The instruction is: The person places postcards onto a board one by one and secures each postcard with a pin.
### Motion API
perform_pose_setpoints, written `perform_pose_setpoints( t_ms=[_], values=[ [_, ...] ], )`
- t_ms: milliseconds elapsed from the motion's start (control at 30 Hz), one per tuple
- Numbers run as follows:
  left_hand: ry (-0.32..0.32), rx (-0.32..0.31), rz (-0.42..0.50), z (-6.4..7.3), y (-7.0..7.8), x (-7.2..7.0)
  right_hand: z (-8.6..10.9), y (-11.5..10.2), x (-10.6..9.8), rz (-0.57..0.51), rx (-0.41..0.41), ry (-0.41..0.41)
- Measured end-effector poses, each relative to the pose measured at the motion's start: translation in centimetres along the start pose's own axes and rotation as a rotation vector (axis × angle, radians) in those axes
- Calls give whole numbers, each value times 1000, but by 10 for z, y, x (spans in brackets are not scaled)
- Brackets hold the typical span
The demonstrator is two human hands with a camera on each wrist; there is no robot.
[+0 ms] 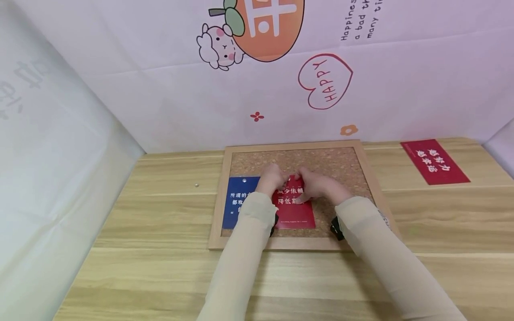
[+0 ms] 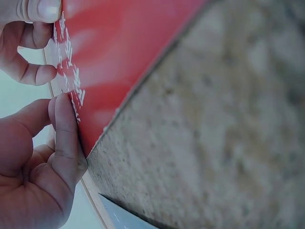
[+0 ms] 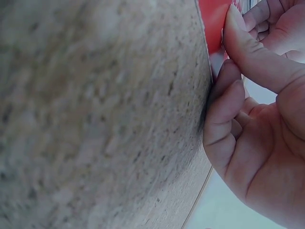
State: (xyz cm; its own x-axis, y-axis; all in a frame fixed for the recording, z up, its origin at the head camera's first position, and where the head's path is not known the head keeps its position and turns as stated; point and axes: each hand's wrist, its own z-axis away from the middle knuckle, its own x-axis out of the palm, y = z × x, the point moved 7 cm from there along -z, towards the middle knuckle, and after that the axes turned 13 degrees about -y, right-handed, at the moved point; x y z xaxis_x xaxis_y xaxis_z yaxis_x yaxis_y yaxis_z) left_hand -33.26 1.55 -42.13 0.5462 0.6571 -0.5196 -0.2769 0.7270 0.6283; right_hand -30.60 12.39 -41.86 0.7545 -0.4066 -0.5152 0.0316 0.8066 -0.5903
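Observation:
A red card [image 1: 295, 219] with white lettering lies on the cork board [image 1: 333, 162]. My left hand [image 1: 273, 179] pinches at the card's upper left edge; in the left wrist view its thumb and forefinger meet at the lettered face. Whether a tack sits between those fingertips is hidden. On the card's right side, my right hand [image 1: 319, 185] grips the edge, its thumb on the front and the other fingers curled by the edge in the right wrist view. Beside it on the left, a blue card [image 1: 232, 218] carries a small tack [image 1: 244, 180] near its top, partly covered by my left arm.
A wooden frame [image 1: 293, 244] borders the cork board, which lies on a wood-grain table [image 1: 152, 240]. Another red card [image 1: 435, 162] lies on the table at the right. A small tack [image 1: 196, 185] rests left of the board. White printed cloth [image 1: 180, 107] hangs behind.

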Motion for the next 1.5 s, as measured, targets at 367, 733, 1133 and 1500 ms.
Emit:
perform_pose_setpoints(
  t_ms=[367, 733, 1133, 1500],
  values=[
    [1, 12, 13, 1, -1, 0, 0, -3, 1, 29, -35, -13],
    [-9, 20, 22, 0, 1, 1, 5, -4, 0, 32, -17, -20],
    [-21, 132, 91, 9, -2, 0, 7, -3, -1, 37, -32, -13],
    [-62, 221, 27, 14, -1, 1, 5, -3, 1, 36, -31, -15]
  ],
)
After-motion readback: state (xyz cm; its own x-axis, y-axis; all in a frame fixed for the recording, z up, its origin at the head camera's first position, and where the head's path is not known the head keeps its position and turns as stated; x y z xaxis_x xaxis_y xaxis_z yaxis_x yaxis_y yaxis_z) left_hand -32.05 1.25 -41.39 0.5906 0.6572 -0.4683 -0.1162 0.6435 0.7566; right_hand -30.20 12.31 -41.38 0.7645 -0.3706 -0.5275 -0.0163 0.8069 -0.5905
